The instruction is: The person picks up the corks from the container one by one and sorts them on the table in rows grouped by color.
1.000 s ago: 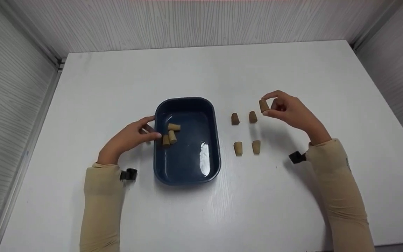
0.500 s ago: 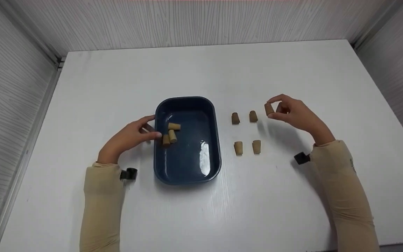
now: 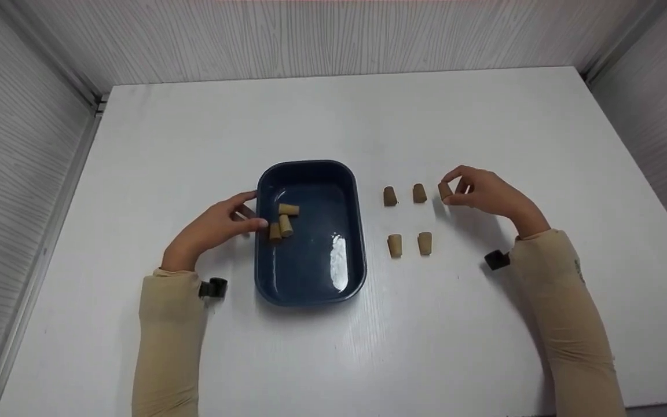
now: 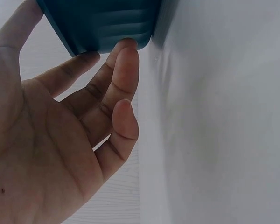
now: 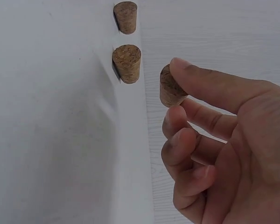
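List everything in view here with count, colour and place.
Dish: 1, dark blue, left of centre
Corks in dish: 3, two pale, one browner, towards its left side
Far corks: 2, brown, right of dish
Near corks: 2, tan, right of dish
Held cork: 1, brown, beside far corks
Table: 1, white, under dish
Walls: 3, grey-white, back and both sides
Sleeves: 2, beige, both forearms
Wrist attachments: 2, black, one per wrist
Left hand: 1, on dish's left rim
Right hand: 1, pinching held cork

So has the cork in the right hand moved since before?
Yes, the held cork has moved down the head view and slightly right, now level with the dark cork beside it.
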Motion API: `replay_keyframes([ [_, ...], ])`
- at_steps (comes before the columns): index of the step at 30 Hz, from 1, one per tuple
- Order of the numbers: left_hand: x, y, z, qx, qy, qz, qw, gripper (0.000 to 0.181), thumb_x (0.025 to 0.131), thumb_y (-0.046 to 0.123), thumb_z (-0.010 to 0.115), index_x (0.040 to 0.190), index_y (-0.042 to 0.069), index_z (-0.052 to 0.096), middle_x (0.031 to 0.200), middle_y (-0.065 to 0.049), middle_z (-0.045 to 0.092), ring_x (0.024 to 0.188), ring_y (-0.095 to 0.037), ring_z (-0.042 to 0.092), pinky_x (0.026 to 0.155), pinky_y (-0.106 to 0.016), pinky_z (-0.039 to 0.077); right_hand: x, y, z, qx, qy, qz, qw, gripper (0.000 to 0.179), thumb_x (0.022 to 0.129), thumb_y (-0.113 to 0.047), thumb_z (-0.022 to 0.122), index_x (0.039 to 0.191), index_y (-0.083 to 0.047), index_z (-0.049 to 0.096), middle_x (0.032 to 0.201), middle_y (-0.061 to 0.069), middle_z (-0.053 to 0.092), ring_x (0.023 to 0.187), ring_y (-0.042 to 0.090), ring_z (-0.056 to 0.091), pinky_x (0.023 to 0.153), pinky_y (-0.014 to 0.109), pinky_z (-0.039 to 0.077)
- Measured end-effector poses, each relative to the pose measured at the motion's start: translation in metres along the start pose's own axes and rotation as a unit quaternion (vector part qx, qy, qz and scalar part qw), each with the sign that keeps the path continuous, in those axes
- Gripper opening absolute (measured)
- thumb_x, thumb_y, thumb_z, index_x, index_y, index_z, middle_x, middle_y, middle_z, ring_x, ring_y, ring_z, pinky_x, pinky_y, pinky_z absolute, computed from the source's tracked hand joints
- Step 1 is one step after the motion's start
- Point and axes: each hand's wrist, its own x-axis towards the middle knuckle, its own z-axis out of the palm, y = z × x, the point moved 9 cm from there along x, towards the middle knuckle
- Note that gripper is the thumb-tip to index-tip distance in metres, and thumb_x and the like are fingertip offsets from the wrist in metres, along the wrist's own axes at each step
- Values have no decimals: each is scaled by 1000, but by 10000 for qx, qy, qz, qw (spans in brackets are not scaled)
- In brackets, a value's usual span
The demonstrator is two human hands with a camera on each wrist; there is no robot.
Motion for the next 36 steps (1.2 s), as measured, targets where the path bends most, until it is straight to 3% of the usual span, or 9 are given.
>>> replay_keyframes([
  [17, 0, 8, 1, 52, -54, -11, 10000, 86, 86, 59, 62, 154, 19, 27, 125, -15, 58, 97, -24, 62, 90, -41, 43, 6, 21, 0, -67, 92, 265, 9996, 38, 89, -14, 65, 125, -8, 55, 93, 12, 59, 79, 19, 53, 71, 31, 41],
  [27, 0, 8, 1, 41, -23, -64, 10000, 83, 87, 56, 63, 153, 20, 29, 125, -13, 58, 98, -26, 62, 92, -43, 43, 10, 30, 2, -72, 129, 519, 9985, 39, 91, -14, 60, 128, -7, 53, 97, 13, 58, 81, 21, 51, 70, 31, 40],
  [36, 2, 7, 2, 50, -5, 34, 10000, 86, 86, 59, 63, 153, 20, 27, 126, -13, 58, 98, -25, 62, 93, -43, 43, 10, 34, 4, 3, -18, 546, 9985, 43, 91, -20, 65, 130, -6, 51, 96, 12, 58, 76, 17, 52, 69, 30, 42],
])
